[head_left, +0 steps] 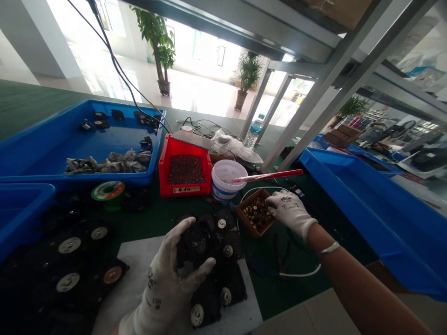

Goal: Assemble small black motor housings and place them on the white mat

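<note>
Black plastic housing (196, 244) gripped in left hand (167, 279) — right hand (288, 211) bunched at brown tray of brass fittings (256, 215), grip unclear.

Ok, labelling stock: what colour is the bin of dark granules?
The plastic bin is red, clearest in the head view.

My left glove (167, 279) and right glove (288, 214): white knit, grey print; thin silver bangle (328, 248) on bare right forearm (363, 284).

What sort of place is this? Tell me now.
Most likely a small factory workshop where parts are assembled: a blue tray beside stacked black parts, a reel of what looks like solder, and a small box of brass fittings.
</note>
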Available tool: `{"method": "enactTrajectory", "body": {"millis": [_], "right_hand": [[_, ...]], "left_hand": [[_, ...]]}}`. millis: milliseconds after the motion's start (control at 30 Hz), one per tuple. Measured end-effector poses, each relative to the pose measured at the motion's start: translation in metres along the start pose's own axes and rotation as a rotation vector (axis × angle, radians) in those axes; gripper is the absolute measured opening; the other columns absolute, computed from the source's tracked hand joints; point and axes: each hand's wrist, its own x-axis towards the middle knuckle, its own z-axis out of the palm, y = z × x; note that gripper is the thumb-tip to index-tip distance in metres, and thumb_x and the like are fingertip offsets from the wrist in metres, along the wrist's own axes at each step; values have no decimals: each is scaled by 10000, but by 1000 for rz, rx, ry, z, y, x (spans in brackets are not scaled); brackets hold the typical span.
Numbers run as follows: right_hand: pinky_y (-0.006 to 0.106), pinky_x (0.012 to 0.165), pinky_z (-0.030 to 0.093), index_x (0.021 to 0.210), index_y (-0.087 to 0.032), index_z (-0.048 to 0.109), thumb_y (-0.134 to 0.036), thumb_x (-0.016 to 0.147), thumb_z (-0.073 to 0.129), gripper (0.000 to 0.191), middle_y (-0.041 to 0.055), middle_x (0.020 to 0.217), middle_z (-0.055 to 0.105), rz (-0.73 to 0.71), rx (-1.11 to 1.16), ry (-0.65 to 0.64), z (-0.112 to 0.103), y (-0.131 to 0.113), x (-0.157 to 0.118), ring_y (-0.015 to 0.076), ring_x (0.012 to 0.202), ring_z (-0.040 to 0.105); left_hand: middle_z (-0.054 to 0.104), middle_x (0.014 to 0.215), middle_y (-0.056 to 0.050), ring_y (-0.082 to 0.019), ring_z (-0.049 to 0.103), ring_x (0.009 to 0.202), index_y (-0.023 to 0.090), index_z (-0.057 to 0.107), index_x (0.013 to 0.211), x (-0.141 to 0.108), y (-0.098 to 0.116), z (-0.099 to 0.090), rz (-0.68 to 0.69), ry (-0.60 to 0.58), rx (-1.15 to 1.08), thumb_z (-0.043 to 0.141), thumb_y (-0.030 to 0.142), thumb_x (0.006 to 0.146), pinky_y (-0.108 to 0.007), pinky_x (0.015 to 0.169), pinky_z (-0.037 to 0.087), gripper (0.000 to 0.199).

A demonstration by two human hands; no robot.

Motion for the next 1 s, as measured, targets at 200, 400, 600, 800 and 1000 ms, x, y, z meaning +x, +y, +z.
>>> {"method": "enactTrajectory", "body": {"millis": [200,400,600,800,1000], "right_hand": [[490,1020,544,1164,-193,709,-368,1037,658,222,77,1239,710,-11,-43,-18,-1,-8,0,247,1133,676],[500,1031,544,1141,-183,715,-359,1032,669,213,85,1250,710,-4,-102,-38,-9,-18,-3,254,1155,675],[493,1033,546,1136,-171,717,-341,1022,686,206,96,1256,708,23,-20,-18,-7,-19,-2,256,1160,674],[489,1025,532,1056,-185,728,-326,1023,669,156,72,1187,733,107,316,105,5,2,-1,244,1123,680],[339,764,621,993,-215,735,-376,1002,549,246,58,892,808,122,874,241,18,17,-14,235,877,772]], "left_hand": [[690,1352,-158,-334,725,1210,231,465,1482,1,2,1,14,1,-7,670,517,966,-482,1004,646,624],[688,1362,-150,-342,708,1237,251,466,1490,0,0,1,-12,-9,-48,718,481,938,-498,1034,626,649],[691,1344,-156,-330,713,1230,227,495,1450,2,2,-1,-35,-25,-47,714,503,938,-465,1039,625,621],[696,1320,-169,-325,721,1213,192,507,1431,4,2,2,-18,-16,-38,717,487,941,-469,1028,631,610],[686,1352,-174,-328,704,1254,186,497,1448,2,-3,2,-37,-25,-80,748,451,925,-474,1060,613,638]]}}
